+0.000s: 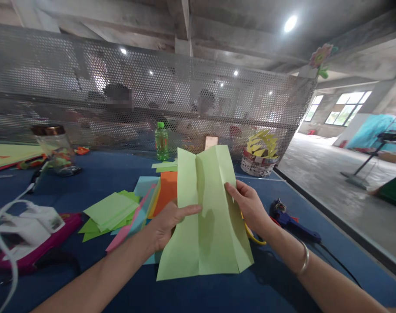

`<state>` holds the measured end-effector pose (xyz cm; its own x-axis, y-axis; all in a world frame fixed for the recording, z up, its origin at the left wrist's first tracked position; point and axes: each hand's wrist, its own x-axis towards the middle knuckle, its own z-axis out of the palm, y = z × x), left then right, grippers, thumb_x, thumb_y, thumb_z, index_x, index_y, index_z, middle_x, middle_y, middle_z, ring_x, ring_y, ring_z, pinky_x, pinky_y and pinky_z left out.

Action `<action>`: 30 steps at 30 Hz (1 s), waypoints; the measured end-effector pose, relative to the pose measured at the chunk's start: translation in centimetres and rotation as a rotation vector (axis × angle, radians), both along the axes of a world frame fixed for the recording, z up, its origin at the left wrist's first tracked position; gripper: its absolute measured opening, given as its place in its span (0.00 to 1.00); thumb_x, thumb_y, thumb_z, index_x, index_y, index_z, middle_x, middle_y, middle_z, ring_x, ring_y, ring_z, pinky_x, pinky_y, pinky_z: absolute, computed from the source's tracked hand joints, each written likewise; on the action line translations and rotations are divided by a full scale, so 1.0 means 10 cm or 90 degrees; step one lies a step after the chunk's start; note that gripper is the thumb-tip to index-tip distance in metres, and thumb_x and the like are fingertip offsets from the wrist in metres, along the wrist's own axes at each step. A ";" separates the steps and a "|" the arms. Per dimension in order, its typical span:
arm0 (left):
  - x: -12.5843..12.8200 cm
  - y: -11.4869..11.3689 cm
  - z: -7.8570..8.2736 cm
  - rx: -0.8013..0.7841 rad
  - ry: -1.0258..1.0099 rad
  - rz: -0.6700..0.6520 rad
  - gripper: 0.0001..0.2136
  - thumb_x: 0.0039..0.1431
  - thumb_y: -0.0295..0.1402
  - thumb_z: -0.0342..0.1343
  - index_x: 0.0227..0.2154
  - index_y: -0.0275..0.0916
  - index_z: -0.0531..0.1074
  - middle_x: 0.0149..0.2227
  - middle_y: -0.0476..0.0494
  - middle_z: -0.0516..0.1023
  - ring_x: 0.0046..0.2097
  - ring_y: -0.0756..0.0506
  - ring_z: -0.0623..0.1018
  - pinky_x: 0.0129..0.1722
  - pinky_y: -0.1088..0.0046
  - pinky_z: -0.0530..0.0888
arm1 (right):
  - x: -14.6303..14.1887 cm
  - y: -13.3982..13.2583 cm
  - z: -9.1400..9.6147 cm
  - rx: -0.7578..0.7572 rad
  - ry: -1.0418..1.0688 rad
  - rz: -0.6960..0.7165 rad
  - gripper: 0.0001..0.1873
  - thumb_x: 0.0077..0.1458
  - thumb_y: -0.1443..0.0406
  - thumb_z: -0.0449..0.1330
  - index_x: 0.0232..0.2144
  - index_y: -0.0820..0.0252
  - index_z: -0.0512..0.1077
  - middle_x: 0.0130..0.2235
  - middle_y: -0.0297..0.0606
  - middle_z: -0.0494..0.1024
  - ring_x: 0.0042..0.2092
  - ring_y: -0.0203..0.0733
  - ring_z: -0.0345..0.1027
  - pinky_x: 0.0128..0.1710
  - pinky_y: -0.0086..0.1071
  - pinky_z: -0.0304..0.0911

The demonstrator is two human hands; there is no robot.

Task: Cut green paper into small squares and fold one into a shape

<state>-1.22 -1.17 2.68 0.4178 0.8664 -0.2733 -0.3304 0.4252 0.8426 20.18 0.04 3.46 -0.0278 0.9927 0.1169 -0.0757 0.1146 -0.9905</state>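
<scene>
A light green sheet of paper [214,234] with lengthwise creases is held up over the blue table, its folded panels partly opened out. My left hand [171,219] grips its left edge, the thumb lying across the front and the other fingers hidden behind. On the opposite edge, my right hand [248,202] pinches the paper between thumb and fingers. Behind the sheet lie coloured papers, among them an orange sheet [167,191] and a pink one [132,226]. Several small light green paper pieces [111,208] are stacked left of my left hand.
A blue glue gun [295,226] with a cord lies at the right. Farther back stand a basket [258,165] with yellow paper strips, a green bottle [161,141] and a jar [57,150]. White chargers [38,221] sit on a magenta power strip at left. A perforated metal panel [171,95] borders the table.
</scene>
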 end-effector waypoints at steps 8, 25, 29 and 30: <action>0.01 0.01 -0.03 0.001 0.070 0.037 0.23 0.36 0.28 0.73 0.40 0.29 0.79 0.38 0.28 0.82 0.40 0.28 0.82 0.40 0.50 0.80 | -0.06 -0.06 0.02 -0.004 -0.015 0.051 0.21 0.48 0.47 0.65 0.35 0.55 0.74 0.34 0.35 0.82 0.36 0.47 0.77 0.36 0.37 0.72; -0.20 0.26 -0.12 0.095 0.088 0.173 0.27 0.40 0.30 0.72 0.47 0.37 0.76 0.42 0.33 0.82 0.43 0.29 0.81 0.41 0.50 0.79 | 0.62 -0.07 0.13 0.105 -0.622 -0.017 0.12 0.56 0.56 0.57 0.27 0.55 0.73 0.28 0.35 0.77 0.31 0.42 0.68 0.31 0.32 0.58; -0.24 0.32 -0.09 0.143 0.058 0.209 0.24 0.40 0.29 0.72 0.45 0.40 0.77 0.46 0.35 0.81 0.43 0.31 0.81 0.42 0.52 0.79 | 0.85 -0.28 -0.05 0.072 -0.797 -0.052 0.05 0.51 0.61 0.60 0.30 0.57 0.72 0.32 0.41 0.77 0.34 0.47 0.69 0.34 0.35 0.57; -0.25 0.33 -0.09 0.137 0.052 0.210 0.23 0.40 0.29 0.72 0.43 0.40 0.78 0.46 0.36 0.81 0.43 0.32 0.81 0.42 0.53 0.79 | 0.88 -0.32 -0.09 0.066 -0.827 -0.056 0.07 0.51 0.61 0.60 0.33 0.57 0.73 0.35 0.42 0.77 0.36 0.49 0.70 0.36 0.36 0.57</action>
<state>-3.74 2.14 1.79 0.0919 0.9916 -0.0912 -0.3483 0.1178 0.9300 28.95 -3.12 2.55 -0.1135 0.9850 0.1299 0.9354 0.1500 -0.3202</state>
